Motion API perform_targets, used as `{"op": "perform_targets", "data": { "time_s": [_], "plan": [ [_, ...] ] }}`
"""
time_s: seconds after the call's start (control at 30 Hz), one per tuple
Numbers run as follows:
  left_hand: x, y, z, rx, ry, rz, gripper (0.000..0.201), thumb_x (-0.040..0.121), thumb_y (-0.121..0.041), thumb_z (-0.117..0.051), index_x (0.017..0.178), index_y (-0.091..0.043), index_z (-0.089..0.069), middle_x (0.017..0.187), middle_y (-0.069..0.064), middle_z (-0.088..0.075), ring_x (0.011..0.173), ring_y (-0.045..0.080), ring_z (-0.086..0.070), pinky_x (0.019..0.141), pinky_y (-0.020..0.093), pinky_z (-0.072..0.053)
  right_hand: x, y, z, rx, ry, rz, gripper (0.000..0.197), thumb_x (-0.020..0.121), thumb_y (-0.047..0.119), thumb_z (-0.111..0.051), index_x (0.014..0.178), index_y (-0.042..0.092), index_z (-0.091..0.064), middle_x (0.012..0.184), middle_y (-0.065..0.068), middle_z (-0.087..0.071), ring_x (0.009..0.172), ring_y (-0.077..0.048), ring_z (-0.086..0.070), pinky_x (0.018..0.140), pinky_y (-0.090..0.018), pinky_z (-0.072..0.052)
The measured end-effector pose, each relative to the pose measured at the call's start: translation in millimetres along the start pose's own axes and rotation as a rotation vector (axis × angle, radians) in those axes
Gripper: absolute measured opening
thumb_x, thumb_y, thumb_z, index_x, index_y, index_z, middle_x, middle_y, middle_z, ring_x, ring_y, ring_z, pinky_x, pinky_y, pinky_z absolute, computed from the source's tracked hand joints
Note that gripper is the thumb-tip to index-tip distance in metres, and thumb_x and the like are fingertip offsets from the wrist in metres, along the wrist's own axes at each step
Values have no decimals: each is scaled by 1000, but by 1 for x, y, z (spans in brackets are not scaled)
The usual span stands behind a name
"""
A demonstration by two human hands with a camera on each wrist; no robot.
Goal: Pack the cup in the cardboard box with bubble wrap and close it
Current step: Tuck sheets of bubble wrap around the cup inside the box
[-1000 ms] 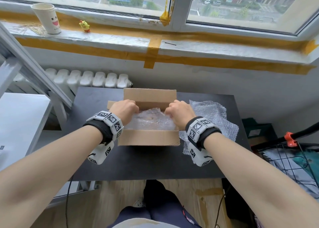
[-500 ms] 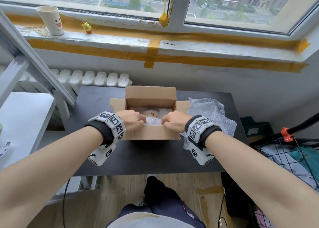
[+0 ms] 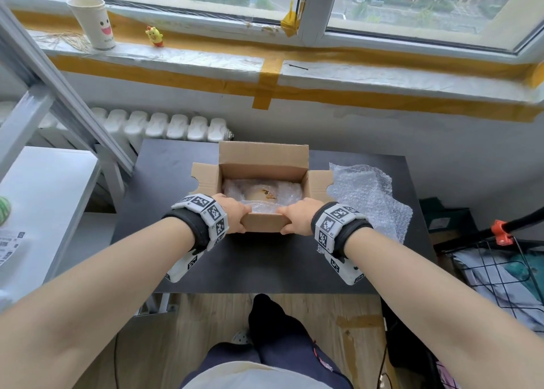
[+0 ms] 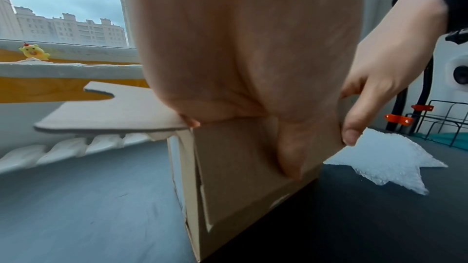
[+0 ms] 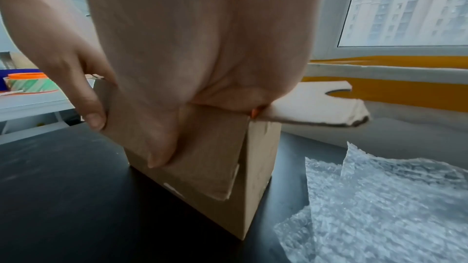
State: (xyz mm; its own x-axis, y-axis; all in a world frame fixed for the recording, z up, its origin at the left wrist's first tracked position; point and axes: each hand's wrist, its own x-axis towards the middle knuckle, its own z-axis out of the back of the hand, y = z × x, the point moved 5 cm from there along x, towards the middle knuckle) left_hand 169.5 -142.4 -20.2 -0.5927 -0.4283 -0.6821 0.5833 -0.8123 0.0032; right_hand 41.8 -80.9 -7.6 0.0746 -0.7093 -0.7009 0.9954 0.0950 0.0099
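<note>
The cardboard box (image 3: 265,156) stands open in the middle of the black table (image 3: 265,265), far flap upright, side flaps spread out. Inside lies the cup (image 3: 262,194) wrapped in bubble wrap. My left hand (image 3: 234,216) and right hand (image 3: 297,216) both grip the near flap (image 3: 263,222), which hangs down the box front. In the left wrist view the left hand (image 4: 240,57) has its thumb on the outside of that flap; the other fingers are hidden behind it. The right hand (image 5: 202,47) holds it the same way in the right wrist view.
A loose bubble wrap sheet (image 3: 368,194) lies on the table right of the box. A paper cup (image 3: 94,23) and a yellow toy (image 3: 154,35) stand on the windowsill. There is a white side table (image 3: 44,197) to the left and a wire basket (image 3: 500,271) to the right.
Both hands came up out of the box, where they pressed on the bubble wrap, drew back toward me and took hold of the near flap.
</note>
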Motion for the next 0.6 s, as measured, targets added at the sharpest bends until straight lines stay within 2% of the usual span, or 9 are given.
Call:
{"op": "perform_targets", "data": {
  "time_s": [0.07, 0.17, 0.23, 0.3, 0.37, 0.47, 0.53, 0.6],
  "plan": [
    [2, 3, -1, -25, -16, 18, 37, 93, -41, -51, 120, -17, -46, 115, 8, -63, 109, 28, -58, 101, 38, -41, 3, -2, 0, 28, -28, 0, 41, 94, 39, -50, 126, 15, -45, 121, -12, -62, 113, -31, -57, 89, -33, -42],
    [1, 9, -1, -166, -113, 58, 48, 88, -40, -61, 117, -10, -38, 107, 14, -65, 105, 34, -56, 91, 44, -48, 4, -8, -3, 159, -103, -21, 46, 92, 36, -56, 129, 14, -39, 118, -15, -63, 115, -34, -53, 90, -36, -42],
    [0, 10, -2, -226, -165, 51, 55, 86, -36, -64, 123, -9, -33, 102, 16, -65, 104, 35, -56, 88, 45, -49, 6, -10, -8, 252, -159, -30, 58, 90, 34, -60, 136, 17, -29, 113, -17, -64, 115, -34, -50, 90, -39, -43],
    [-1, 10, -5, -187, -177, 36, 55, 88, -36, -62, 131, -14, -35, 108, 16, -65, 108, 34, -55, 91, 42, -48, 6, -10, -11, 260, -182, -24, 63, 90, 33, -60, 142, 22, -25, 114, -16, -65, 116, -34, -48, 92, -40, -43],
    [2, 11, -6, -131, -175, 24, 48, 89, -37, -59, 130, -17, -44, 113, 13, -65, 111, 32, -55, 93, 39, -45, 7, -11, -12, 221, -185, -13, 57, 91, 33, -58, 141, 23, -32, 120, -14, -63, 119, -34, -47, 95, -40, -41],
    [6, 8, -9, -35, -158, -11, 37, 93, -38, -53, 122, -16, -51, 117, 8, -62, 115, 28, -53, 102, 35, -36, 10, -11, -13, 153, -177, 15, 40, 93, 32, -55, 131, 22, -47, 120, -11, -64, 118, -32, -49, 98, -36, -38],
    [7, 4, -11, 51, -170, -15, 36, 95, -37, -49, 123, -16, -52, 124, 7, -51, 119, 25, -47, 107, 35, -31, 12, -9, -15, 79, -165, 26, 36, 95, 30, -52, 129, 20, -49, 122, -10, -62, 119, -31, -50, 103, -35, -33],
    [7, 4, -11, 85, -204, -7, 37, 95, -36, -48, 126, -16, -51, 127, 9, -42, 121, 26, -41, 106, 36, -33, 13, -7, -16, 35, -175, 24, 38, 95, 30, -50, 132, 20, -48, 125, -11, -57, 122, -30, -48, 108, -34, -30]
  ]
}}
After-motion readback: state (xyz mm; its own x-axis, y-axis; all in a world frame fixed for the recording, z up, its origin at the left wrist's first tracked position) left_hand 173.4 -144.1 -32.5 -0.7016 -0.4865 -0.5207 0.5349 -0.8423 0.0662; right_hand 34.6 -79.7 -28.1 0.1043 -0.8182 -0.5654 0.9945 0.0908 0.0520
